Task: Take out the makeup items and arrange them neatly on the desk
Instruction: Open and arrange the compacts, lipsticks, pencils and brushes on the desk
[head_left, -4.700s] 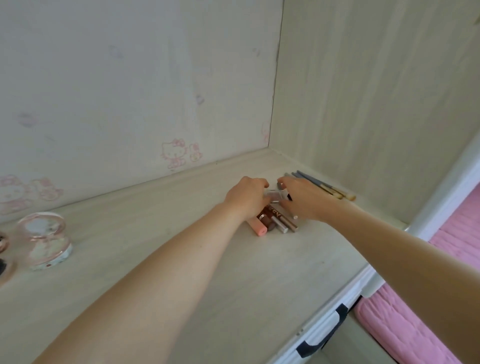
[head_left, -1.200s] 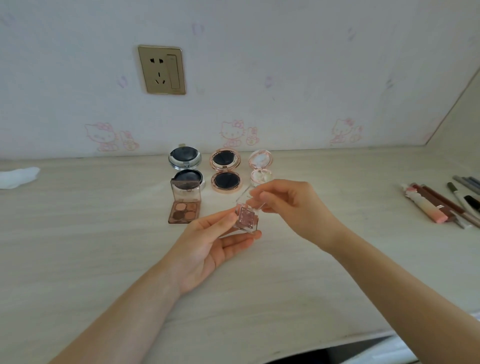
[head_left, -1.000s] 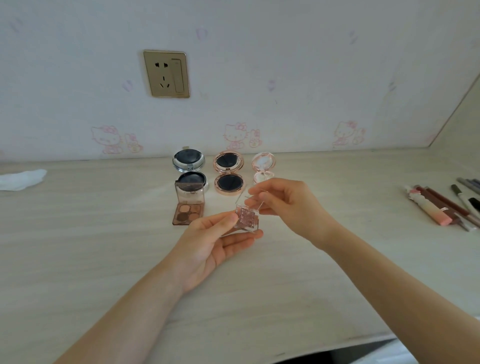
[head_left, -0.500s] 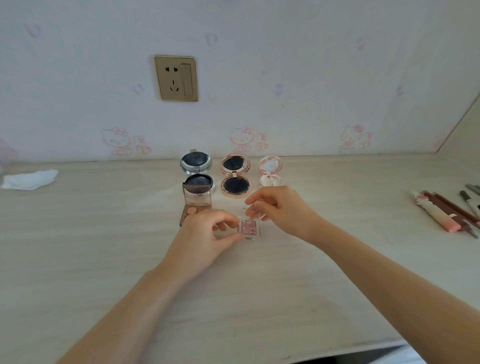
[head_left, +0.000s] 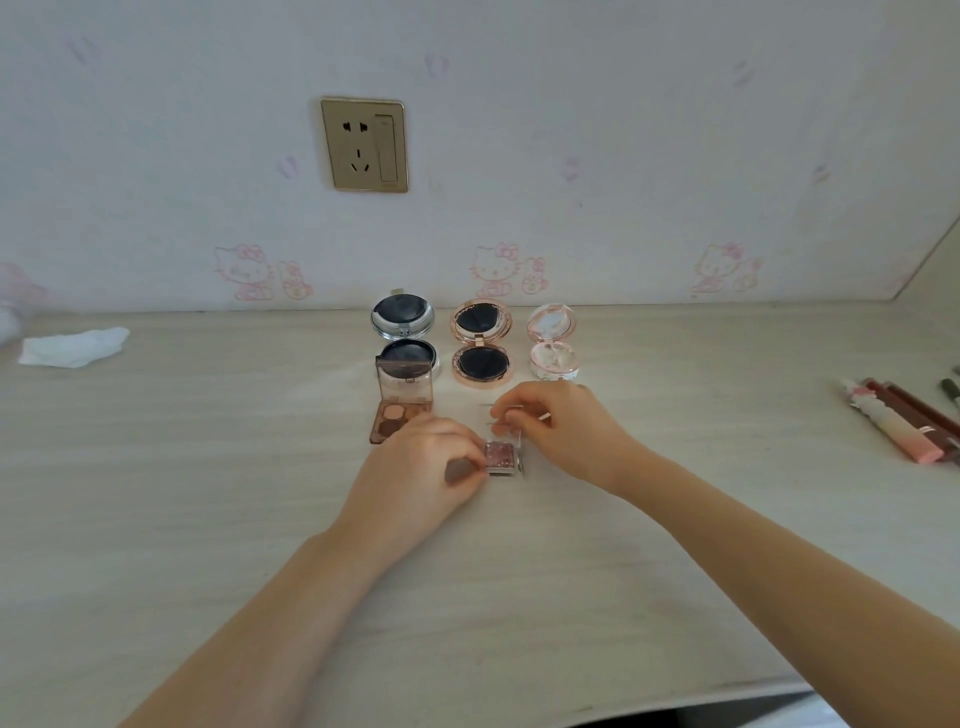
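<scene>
A small square pink glitter eyeshadow pot sits on the desk with its clear lid raised. My left hand pinches its left edge. My right hand pinches the top of the clear lid. Just behind my left hand lies an open brown eyeshadow palette. Three open round compacts stand in a row by the wall: a silver one, a rose-gold one and a pale pink one. Lip glosses and pencils lie side by side at the far right.
A crumpled white tissue lies at the far left of the desk. A gold wall socket is on the wall above the compacts. The desk's front edge runs along the bottom right.
My hands lowered the glitter pot from the air onto the desk in front of the rose-gold compact. My left hand turned palm down. The camera view shifted left from the pencils.
</scene>
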